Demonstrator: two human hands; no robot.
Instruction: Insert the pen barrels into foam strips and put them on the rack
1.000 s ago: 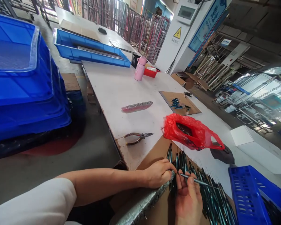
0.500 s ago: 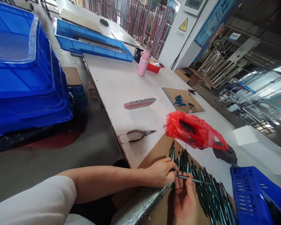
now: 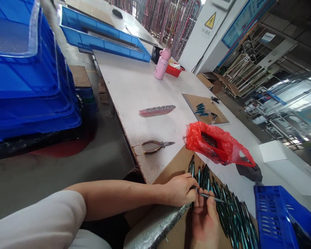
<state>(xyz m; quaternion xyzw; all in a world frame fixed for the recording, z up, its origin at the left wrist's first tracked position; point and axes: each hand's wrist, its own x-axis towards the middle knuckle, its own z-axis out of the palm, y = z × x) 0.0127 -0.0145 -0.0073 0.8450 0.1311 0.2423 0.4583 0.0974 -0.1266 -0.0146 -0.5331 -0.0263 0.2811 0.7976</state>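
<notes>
My right hand (image 3: 205,216), palm up, pinches a slim, pointed dark blue-green piece (image 3: 217,199) between thumb and fingers. At that piece's left end, my left hand (image 3: 182,190) is closed with its fingertips together. Whatever lies inside those fingertips is too small and covered to make out. Several similar slender pieces (image 3: 235,212), shaped like fishing lures with thin wires at their tips, lie in a row on brown cardboard (image 3: 168,166) beside my hands. Below my left wrist is a silvery foil-covered block (image 3: 155,224) with a rough edge.
Pliers (image 3: 158,147) and a pink glitter-topped strip (image 3: 157,110) lie on the white table (image 3: 129,86). A red plastic bag (image 3: 217,141) stands beyond the pieces, a blue basket (image 3: 271,214) at right. Further back are a pink bottle (image 3: 161,65) and a blue tray (image 3: 106,41). Stacked blue crates (image 3: 23,79) stand left.
The view has tilted slightly, so the table's things sit a little higher and further right. Both hands keep nearly the same pose around the same slim piece.
</notes>
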